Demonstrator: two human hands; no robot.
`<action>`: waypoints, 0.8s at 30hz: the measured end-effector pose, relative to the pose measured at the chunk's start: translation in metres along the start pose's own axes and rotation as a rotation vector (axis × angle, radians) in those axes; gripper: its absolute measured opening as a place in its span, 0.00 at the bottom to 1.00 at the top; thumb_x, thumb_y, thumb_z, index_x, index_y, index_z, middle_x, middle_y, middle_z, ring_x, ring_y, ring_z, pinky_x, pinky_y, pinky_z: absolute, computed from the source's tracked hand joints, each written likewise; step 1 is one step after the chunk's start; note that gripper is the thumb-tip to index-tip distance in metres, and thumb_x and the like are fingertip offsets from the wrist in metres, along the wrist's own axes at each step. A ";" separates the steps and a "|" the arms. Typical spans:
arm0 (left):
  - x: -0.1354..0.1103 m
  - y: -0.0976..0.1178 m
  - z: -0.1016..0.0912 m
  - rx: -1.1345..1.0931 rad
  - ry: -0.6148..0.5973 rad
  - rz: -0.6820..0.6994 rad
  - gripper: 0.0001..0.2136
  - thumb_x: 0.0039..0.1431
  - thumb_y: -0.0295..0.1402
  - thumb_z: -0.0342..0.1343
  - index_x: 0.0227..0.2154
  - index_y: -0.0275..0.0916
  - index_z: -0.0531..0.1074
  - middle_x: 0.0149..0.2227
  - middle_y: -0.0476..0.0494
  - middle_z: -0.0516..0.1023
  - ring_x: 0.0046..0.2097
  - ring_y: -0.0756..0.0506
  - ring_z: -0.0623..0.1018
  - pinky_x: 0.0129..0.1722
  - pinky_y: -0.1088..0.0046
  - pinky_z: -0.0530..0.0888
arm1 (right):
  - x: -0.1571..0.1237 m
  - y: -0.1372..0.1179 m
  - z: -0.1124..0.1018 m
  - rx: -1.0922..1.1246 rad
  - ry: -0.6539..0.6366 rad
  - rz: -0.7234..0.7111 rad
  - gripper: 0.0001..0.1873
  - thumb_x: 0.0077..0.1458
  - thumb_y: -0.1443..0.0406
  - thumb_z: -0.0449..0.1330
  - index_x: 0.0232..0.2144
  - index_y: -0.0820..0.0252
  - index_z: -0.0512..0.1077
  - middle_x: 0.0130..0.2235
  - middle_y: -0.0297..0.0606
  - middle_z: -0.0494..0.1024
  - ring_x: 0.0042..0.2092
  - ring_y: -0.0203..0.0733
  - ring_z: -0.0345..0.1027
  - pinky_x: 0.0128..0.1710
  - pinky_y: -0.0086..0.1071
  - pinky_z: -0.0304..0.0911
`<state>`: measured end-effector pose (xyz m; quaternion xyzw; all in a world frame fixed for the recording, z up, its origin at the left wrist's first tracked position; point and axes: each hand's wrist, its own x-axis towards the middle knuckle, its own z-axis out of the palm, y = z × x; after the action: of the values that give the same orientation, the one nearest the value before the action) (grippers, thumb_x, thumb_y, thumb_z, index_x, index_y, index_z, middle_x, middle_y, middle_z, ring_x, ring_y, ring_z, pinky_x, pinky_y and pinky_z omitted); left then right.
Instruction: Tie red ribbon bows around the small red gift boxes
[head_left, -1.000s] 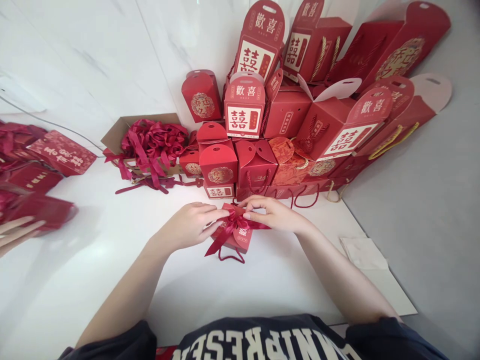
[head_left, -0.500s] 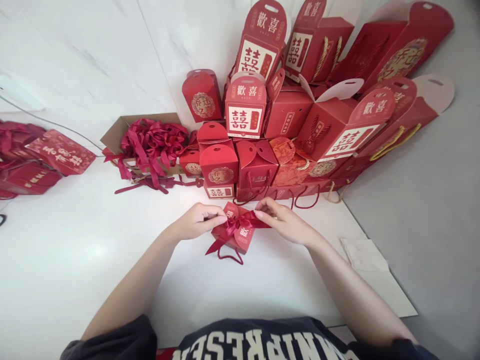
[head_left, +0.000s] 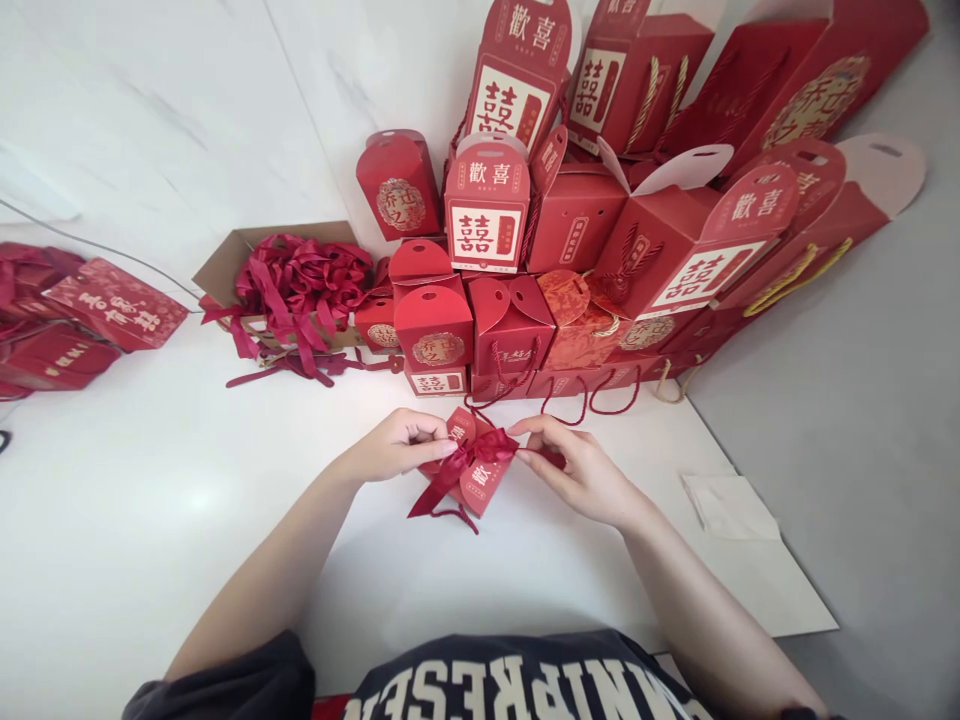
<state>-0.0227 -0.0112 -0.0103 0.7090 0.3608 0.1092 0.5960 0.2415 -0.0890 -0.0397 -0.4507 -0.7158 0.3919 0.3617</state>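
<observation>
A small red gift box [head_left: 480, 484] stands on the white table, with a dark red ribbon [head_left: 434, 489] tied in a bow on its top. My left hand [head_left: 401, 442] pinches the left side of the bow between thumb and fingers. At the right side, my right hand [head_left: 570, 462] grips the ribbon with thumb and forefinger, its other fingers curled. One ribbon tail hangs toward me over the box's near left side. A twisted red cord handle [head_left: 459, 516] sticks out at the near edge of the box.
Stacked red gift boxes [head_left: 487, 220] line the table's back and right. An open cardboard box [head_left: 217, 265] holds a heap of red ribbons [head_left: 304, 280]. More red packages [head_left: 112, 305] lie far left; a white folded sheet [head_left: 731, 507] lies right.
My right hand has shifted slightly down and changed its hold on the ribbon's right side. The ribbon end that stretched out there is now mostly hidden. The view has shifted slightly.
</observation>
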 end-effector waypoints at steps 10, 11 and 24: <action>0.011 -0.019 0.008 -0.137 0.136 0.016 0.22 0.59 0.42 0.56 0.16 0.37 0.56 0.14 0.56 0.52 0.18 0.57 0.54 0.18 0.78 0.49 | 0.002 0.007 -0.002 0.631 -0.081 0.251 0.11 0.58 0.56 0.59 0.37 0.56 0.68 0.16 0.25 0.64 0.17 0.33 0.56 0.18 0.27 0.56; 0.012 -0.020 0.008 -0.146 0.134 0.015 0.22 0.59 0.42 0.56 0.17 0.37 0.56 0.14 0.56 0.53 0.17 0.57 0.54 0.18 0.78 0.49 | 0.002 0.008 -0.003 0.634 -0.094 0.266 0.11 0.58 0.56 0.59 0.36 0.57 0.69 0.16 0.25 0.65 0.17 0.33 0.56 0.18 0.27 0.56; 0.013 -0.016 0.016 -0.123 0.206 0.019 0.23 0.60 0.42 0.57 0.18 0.37 0.52 0.16 0.58 0.50 0.19 0.57 0.53 0.19 0.79 0.48 | 0.000 -0.004 0.001 -0.012 -0.101 -0.184 0.10 0.60 0.65 0.57 0.45 0.52 0.73 0.43 0.40 0.75 0.44 0.43 0.70 0.43 0.37 0.68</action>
<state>-0.0103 -0.0154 -0.0331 0.6594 0.4060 0.2094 0.5971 0.2390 -0.0908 -0.0369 -0.3650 -0.7737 0.3750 0.3571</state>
